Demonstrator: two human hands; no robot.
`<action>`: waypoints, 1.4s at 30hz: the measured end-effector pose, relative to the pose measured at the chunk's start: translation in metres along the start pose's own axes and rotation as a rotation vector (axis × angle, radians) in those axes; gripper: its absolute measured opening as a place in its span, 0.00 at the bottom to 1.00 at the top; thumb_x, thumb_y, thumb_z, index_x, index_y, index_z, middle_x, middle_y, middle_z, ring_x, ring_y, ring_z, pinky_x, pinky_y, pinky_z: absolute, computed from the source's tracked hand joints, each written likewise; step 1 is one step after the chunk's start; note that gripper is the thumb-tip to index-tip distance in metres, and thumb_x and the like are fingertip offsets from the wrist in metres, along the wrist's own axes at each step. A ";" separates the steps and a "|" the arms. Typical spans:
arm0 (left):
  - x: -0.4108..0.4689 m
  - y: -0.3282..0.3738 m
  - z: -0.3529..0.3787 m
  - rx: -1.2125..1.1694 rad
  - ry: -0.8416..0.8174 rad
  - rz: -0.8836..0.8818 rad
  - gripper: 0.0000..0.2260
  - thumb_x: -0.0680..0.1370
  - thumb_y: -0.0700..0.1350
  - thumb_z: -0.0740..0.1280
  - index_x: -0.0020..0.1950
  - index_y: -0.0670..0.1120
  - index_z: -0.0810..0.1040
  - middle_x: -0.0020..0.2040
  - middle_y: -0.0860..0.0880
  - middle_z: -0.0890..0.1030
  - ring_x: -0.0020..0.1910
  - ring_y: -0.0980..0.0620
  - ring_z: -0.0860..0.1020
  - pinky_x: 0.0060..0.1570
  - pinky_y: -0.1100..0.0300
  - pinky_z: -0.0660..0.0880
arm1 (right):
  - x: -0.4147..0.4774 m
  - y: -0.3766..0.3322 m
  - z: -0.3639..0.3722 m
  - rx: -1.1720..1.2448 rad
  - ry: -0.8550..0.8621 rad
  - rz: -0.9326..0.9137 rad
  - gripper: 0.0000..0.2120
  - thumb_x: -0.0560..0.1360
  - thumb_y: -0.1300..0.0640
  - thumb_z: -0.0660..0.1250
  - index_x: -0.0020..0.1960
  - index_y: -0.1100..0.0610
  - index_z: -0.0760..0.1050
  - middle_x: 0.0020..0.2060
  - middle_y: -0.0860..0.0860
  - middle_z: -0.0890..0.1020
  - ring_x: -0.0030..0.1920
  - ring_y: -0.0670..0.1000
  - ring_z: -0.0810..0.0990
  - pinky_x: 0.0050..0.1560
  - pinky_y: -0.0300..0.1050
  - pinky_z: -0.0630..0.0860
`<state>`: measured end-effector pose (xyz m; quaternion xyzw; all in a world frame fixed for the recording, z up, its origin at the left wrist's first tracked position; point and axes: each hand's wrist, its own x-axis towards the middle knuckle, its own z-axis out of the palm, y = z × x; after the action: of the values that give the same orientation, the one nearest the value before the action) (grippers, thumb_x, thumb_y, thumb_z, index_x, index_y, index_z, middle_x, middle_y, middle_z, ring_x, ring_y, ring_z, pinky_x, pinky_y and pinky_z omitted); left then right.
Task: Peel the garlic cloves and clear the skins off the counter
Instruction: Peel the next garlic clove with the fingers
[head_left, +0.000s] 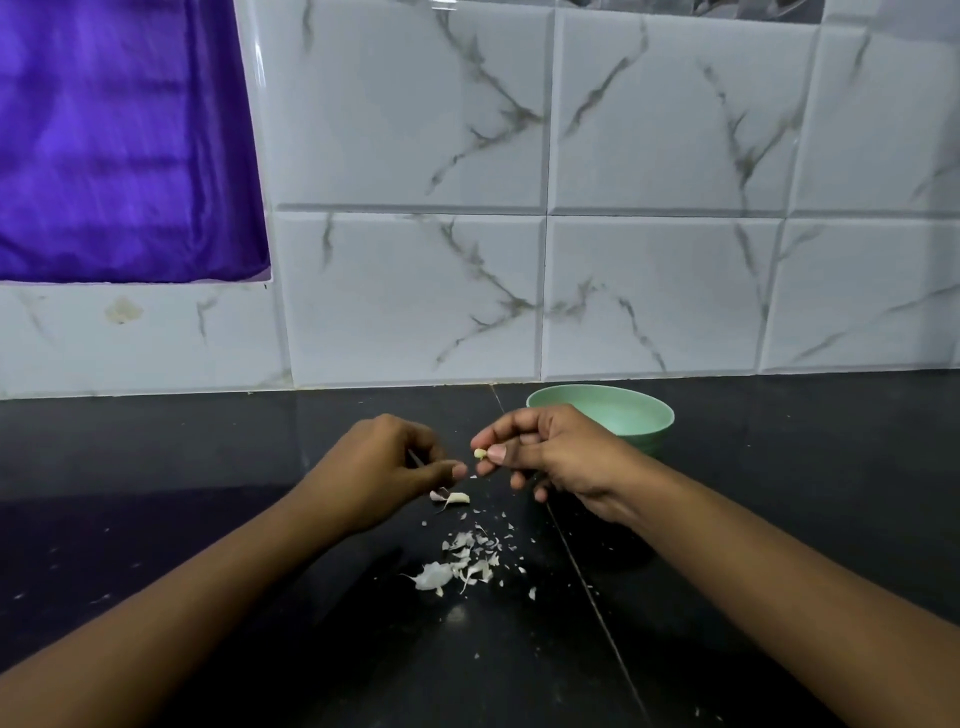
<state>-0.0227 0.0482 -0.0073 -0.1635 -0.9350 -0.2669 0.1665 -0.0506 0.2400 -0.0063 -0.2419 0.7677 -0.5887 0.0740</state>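
My right hand (556, 457) pinches a small yellowish garlic clove (479, 453) between thumb and fingertips, above the black counter (208, 519). My left hand (384, 467) is just left of it, its fingers curled and its thumb pointing at the clove. A thin pale sliver of skin (414, 458) shows between the left fingers. Another clove with loose skin (454, 499) lies on the counter below the hands. A scatter of white garlic skins (462, 564) lies nearer to me.
A mint-green bowl (628, 413) stands behind my right hand, near the marble-tiled wall (415, 291); what it holds is hidden. A purple cloth (114, 140) fills an opening at the upper left. A seam (587, 582) runs across the counter.
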 end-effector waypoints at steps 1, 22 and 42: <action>-0.001 0.002 0.001 -0.017 0.025 0.033 0.05 0.73 0.49 0.72 0.38 0.56 0.80 0.30 0.59 0.81 0.31 0.65 0.77 0.34 0.70 0.70 | 0.000 -0.001 0.000 0.033 -0.002 0.009 0.04 0.76 0.64 0.66 0.46 0.56 0.77 0.35 0.48 0.84 0.26 0.41 0.74 0.23 0.32 0.67; -0.009 0.012 0.003 -0.225 0.221 0.070 0.05 0.74 0.46 0.72 0.38 0.51 0.84 0.33 0.57 0.83 0.32 0.61 0.82 0.35 0.70 0.73 | -0.003 0.000 0.013 0.029 0.067 -0.121 0.06 0.73 0.66 0.69 0.44 0.58 0.75 0.34 0.54 0.83 0.31 0.46 0.79 0.29 0.40 0.76; -0.011 0.017 0.003 -0.240 0.266 -0.009 0.04 0.71 0.43 0.74 0.37 0.49 0.83 0.27 0.59 0.81 0.27 0.60 0.80 0.29 0.73 0.69 | -0.004 -0.001 0.019 0.018 0.084 -0.116 0.05 0.73 0.66 0.70 0.44 0.59 0.75 0.33 0.54 0.82 0.33 0.46 0.82 0.35 0.39 0.79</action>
<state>-0.0072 0.0606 -0.0063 -0.1410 -0.8669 -0.3966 0.2670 -0.0389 0.2250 -0.0120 -0.2603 0.7496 -0.6085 0.0098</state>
